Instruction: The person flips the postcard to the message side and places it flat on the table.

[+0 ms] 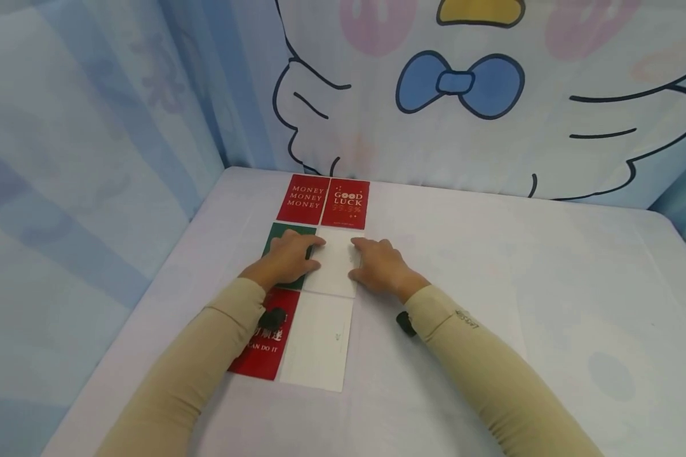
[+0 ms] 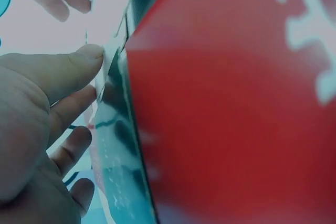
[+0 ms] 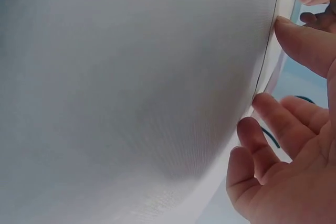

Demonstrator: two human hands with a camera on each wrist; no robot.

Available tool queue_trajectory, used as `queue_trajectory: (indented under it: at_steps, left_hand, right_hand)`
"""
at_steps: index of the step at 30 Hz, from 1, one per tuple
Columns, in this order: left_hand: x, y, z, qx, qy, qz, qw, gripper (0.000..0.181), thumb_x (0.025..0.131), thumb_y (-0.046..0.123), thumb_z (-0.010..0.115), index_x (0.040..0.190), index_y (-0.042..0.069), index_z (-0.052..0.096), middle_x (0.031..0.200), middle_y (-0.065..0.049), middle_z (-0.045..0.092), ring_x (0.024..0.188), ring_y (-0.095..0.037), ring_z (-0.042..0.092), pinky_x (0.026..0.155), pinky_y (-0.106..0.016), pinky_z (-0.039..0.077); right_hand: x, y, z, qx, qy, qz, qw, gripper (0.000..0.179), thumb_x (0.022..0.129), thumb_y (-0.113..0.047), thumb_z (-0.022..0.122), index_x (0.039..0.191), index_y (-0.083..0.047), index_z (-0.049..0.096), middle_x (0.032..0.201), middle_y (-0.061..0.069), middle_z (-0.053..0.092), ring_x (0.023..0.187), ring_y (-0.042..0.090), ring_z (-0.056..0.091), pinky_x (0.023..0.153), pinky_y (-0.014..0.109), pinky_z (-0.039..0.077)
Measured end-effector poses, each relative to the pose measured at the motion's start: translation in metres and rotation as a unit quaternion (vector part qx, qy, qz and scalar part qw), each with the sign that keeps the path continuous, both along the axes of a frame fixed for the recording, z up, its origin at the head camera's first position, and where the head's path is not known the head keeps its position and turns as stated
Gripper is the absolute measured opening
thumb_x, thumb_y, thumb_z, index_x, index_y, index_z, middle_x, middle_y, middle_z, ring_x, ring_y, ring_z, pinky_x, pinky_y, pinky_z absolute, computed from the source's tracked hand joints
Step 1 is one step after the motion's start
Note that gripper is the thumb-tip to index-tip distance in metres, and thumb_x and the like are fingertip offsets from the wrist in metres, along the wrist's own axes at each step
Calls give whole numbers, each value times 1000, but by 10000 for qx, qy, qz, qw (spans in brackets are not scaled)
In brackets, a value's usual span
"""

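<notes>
A plain white card lies flat on the table between the two hands. My left hand rests over a green card, its thumb and index fingertip at the white card's left edge. My right hand touches the opposite edge with thumb and fingertips. Both hands' fingers are extended rather than curled round the card. In the left wrist view, the left thumb meets the edge between the green and white cards. The right wrist view shows the right thumb against the card's edge.
Behind are a red MONEY card and a red GOOD LUCK card. Nearer the person lie another red card and a second white card. The cards form two columns on the white-covered table; a patterned curtain hangs behind.
</notes>
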State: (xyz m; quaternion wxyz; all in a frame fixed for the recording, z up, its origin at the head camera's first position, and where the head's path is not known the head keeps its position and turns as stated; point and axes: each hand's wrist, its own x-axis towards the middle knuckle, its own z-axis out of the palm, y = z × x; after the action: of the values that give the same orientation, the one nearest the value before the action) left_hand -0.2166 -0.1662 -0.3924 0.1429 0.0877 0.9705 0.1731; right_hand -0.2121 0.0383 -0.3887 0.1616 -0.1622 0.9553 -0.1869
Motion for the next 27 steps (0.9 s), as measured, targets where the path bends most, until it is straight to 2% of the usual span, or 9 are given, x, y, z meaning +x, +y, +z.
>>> queue_trajectory:
  at_steps: [10,18,23,27]
  left_hand:
    - [0,-2,0,-70,-1,-94,9999,63,91,28,76,148,22,51,140,-13,52,126,-30,41,101,-54,39]
    - [-2,-2,0,-173,58,-315,9993,62,91,28,75,148,20,51,141,-12,54,126,-29,42,102,-53,37]
    - [-8,-1,3,-156,187,-660,9975,61,91,27,75,147,18,51,145,-10,52,131,-30,40,104,-54,35]
    - [-18,-2,12,178,448,-590,9971,57,92,25,74,145,15,52,148,-10,49,137,-32,36,109,-56,33]
  right_hand:
    - [1,1,1,76,32,55,10000,68,93,-29,72,152,-11,42,145,11,52,126,32,45,108,50,39]
    - [-2,4,-1,90,28,164,9998,67,93,-31,72,151,-11,44,144,11,53,126,32,45,107,50,40]
    - [-9,16,5,-292,-144,287,9991,65,94,-31,70,150,-10,45,149,10,49,136,31,42,112,49,35]
    - [-21,29,16,-583,-94,158,9981,64,95,-34,68,150,-10,45,150,12,46,135,31,44,109,49,38]
